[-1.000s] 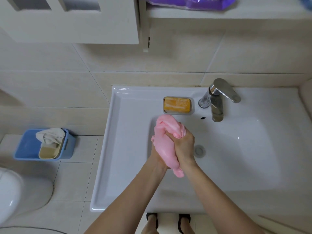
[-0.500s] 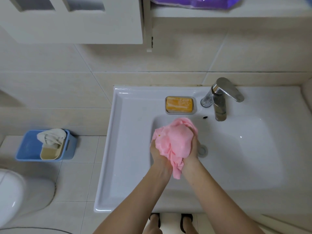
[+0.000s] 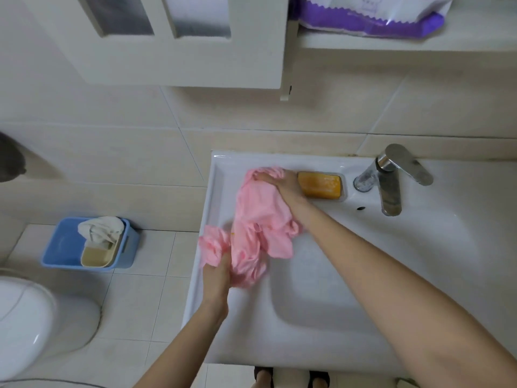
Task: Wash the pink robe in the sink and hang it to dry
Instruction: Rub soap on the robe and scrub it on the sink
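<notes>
Looks damp and crumpled: pink robe (image 3: 260, 217), bunched folds, draped over left ledge of sink (image 3: 321, 303), partly into basin. Runs lengthwise from back-left corner toward front, slight diagonal. Clutched at far end by right hand (image 3: 282, 184), just beside soap (image 3: 320, 184); gripped at near end by left hand (image 3: 216, 275), one bunch overhanging left rim.

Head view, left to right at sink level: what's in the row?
toilet → blue basin with a white cloth in it → pink robe → orange soap → faucet. Hands left out: both overlap the robe.
</notes>
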`<state>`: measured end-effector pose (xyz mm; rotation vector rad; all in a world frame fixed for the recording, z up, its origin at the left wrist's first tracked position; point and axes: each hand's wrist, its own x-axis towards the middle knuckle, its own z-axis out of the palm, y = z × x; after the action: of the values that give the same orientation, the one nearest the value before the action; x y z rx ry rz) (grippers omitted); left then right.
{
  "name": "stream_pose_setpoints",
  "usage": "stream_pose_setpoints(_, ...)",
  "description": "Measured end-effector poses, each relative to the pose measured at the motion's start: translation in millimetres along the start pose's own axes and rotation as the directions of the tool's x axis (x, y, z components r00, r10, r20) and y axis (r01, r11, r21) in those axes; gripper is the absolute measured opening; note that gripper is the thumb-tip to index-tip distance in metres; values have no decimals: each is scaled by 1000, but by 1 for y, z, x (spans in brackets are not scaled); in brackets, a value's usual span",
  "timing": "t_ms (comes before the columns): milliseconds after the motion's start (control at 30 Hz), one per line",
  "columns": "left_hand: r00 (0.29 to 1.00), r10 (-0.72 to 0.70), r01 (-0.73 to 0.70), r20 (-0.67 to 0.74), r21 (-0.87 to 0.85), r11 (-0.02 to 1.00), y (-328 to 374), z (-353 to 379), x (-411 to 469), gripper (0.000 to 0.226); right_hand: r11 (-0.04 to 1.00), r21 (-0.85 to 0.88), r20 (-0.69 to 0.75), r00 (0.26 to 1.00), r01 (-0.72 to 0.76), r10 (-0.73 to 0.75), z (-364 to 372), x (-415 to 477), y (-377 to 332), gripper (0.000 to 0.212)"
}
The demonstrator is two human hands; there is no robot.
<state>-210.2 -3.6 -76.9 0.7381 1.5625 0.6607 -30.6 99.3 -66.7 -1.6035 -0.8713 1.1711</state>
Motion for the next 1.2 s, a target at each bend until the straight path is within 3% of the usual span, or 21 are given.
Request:
stream_pose_setpoints(33,1000,7,-7,-11,15,1000,0,-4,2,17,984,-124,15,992,129,-128,7,8,-9,22)
stream_pose_setpoints(100,1000,-15,15,1,67,998,-1,-9,6,21,818,-478,246,943,319,-225,13,26,-18,63)
stream_pose_setpoints(133,999,-40,40,-7,115,993,-5,-11,6,26,679,-652,313,936,336,-162,13,32,-25,85)
stream_pose_setpoints(200,995,-75,92,-66,322,942,-14,-17,8,57,557,-786,256,962,267,-98,8,39,-24,107)
stream_pose_setpoints(233,991,-81,118,-105,423,899,-19,-21,7,76,568,-788,178,972,236,-157,5,32,-21,106)
stream_pose_setpoints(300,987,-35,112,-159,506,855,-27,-27,-1,96,722,-672,-61,959,165,-276,1,9,-2,96)
stream_pose_setpoints(367,965,174,-38,-198,547,836,-31,-29,-12,105,911,-412,-244,965,-12,-98,2,-19,29,98)
stream_pose_setpoints(400,930,317,-153,-189,584,798,-35,-30,-13,106,956,-271,-235,971,-110,45,6,-31,42,97)
stream_pose_setpoints(467,817,575,-394,-45,685,613,-44,-32,-3,98,972,-85,-99,972,-221,212,19,-41,56,84)
stream_pose_setpoints(533,715,667,-545,208,764,345,-48,-33,11,74,974,-17,105,968,-226,227,30,-31,49,72)
stream_pose_setpoints(600,706,597,-528,382,845,84,-50,-35,20,60,970,-110,283,929,-216,239,32,-12,38,73)
stream_pose_setpoints(633,714,546,-509,439,861,-26,-54,-37,24,58,964,-200,300,926,-174,229,29,-3,34,69)
stream_pose_setpoints(700,724,489,-479,486,865,-150,-58,-45,27,53,919,-393,169,981,-25,99,8,4,32,46)
stream_pose_setpoints(767,723,496,-479,481,866,-142,-59,-50,25,52,836,-541,-48,989,95,-143,-26,-2,38,27)
stream_pose_setpoints(833,731,522,-483,439,873,-58,-54,-46,16,51,600,-791,-151,910,123,-387,-68,-5,53,28)
stream_pose_setpoints(867,745,521,-488,417,873,1,-52,-42,12,50,476,-875,-137,901,85,-412,-88,-1,61,36)
stream_pose_setpoints(900,769,500,-485,399,873,47,-53,-39,9,51,388,-921,-117,921,39,-371,-104,5,68,41)
stream_pose_setpoints(1000,835,392,-457,386,883,103,-54,-38,2,59,263,-965,-42,986,2,-161,-122,22,71,47)
stream_pose_setpoints(1200,820,361,-502,444,861,82,-56,-43,-7,48,218,-974,39,994,60,-102,-132,40,64,65)
